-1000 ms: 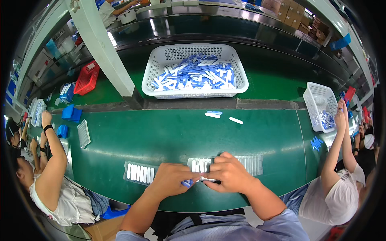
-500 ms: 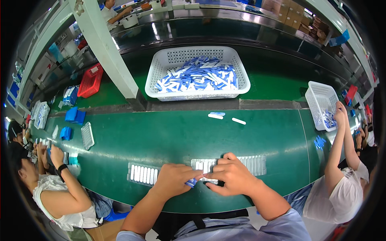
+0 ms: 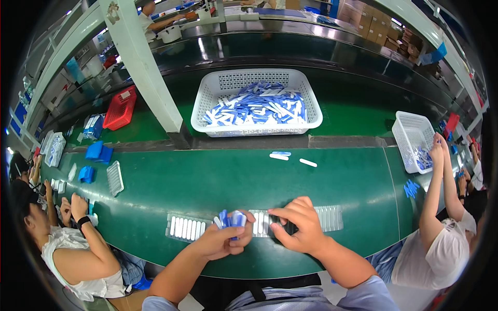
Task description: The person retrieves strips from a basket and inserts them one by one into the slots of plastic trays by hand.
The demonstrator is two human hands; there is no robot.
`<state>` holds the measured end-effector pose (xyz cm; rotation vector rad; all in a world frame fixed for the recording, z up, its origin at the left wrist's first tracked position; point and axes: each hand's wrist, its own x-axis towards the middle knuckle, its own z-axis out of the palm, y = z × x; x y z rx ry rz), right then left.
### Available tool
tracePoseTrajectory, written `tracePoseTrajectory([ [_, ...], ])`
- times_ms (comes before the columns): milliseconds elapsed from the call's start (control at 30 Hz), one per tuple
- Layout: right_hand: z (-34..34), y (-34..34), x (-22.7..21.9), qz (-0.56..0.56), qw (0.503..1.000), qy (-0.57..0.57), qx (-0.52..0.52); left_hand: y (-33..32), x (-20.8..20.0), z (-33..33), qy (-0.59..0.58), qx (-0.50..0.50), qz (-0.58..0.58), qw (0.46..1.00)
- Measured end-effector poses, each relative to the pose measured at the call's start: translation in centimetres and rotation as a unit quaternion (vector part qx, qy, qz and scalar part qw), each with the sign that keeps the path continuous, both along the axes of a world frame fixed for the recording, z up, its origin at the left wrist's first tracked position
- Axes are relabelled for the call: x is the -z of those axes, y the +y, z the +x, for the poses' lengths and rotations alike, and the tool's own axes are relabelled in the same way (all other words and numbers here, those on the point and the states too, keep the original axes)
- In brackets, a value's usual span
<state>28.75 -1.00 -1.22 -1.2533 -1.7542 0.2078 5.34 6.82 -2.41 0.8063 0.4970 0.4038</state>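
Observation:
My left hand [image 3: 215, 243] is closed around a bunch of small flat blue-and-white strips [image 3: 236, 220] with rounded ends, which stick up from its fingers. My right hand [image 3: 303, 228] hovers over a clear ribbed tray, thumb and forefinger apart, with nothing visible between them. White strips [image 3: 259, 217] lie side by side in the tray's left slots, and my right hand covers its middle. The slots at the right end of the clear plastic [image 3: 331, 217] show no strips. Left of my left hand, another clear tray [image 3: 169, 233] holds a row of white strips.
A white basket [image 3: 257, 129] heaped with strips stands beyond the table's ledge. Loose strips [image 3: 307, 163] lie on the green tabletop [image 3: 218, 176]. A post [image 3: 142, 72] rises left of the basket. Co-workers sit at both sides, one reaching over a smaller white basket [image 3: 410, 127].
My left hand has turned upward, bringing its bunch of strips into view. My right hand has parted from it, and its thumb and forefinger have spread. The view has shifted slightly.

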Motion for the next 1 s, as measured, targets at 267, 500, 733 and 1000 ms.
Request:
tracePoseTrajectory([
  [267,-1.5,-0.2,0.5,-0.049,0.991,0.116,-0.040,-1.0,0.3,0.9,-0.016,0.117,-0.095,0.988],
  [500,-1.3,-0.3,0.2,-0.142,0.978,0.140,-0.055,-0.4,0.8,1.1,0.008,0.209,-0.055,0.976],
  [733,-1.4,-0.5,0.4,-0.206,0.956,0.192,-0.077,-0.5,1.9,0.6,-0.036,0.228,-0.154,0.961],
  [1000,-1.7,0.1,-0.2,-0.232,0.933,0.248,-0.123,-0.6,0.8,0.9,-0.039,0.339,-0.225,0.913],
])
